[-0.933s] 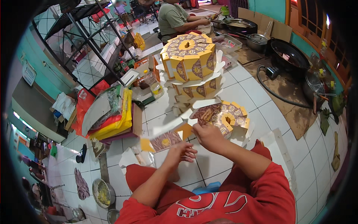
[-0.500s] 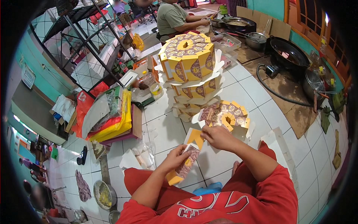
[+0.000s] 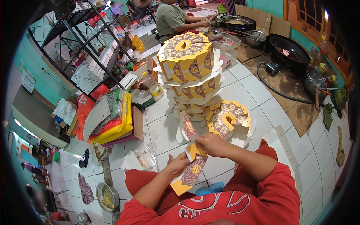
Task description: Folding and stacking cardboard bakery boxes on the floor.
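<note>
Carton (image 3: 195,170) turned, right of left hand (image 3: 177,165)

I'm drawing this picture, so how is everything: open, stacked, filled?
Held carton: unclosed, yellow end flap sticking out
Tall carton stack: piled in ring-shaped layers
Low carton ring: incomplete, gap on near side
Bottle: yellow cap on
Black wok: uncovered
Metal bowl: partly filled, something yellow inside
</note>
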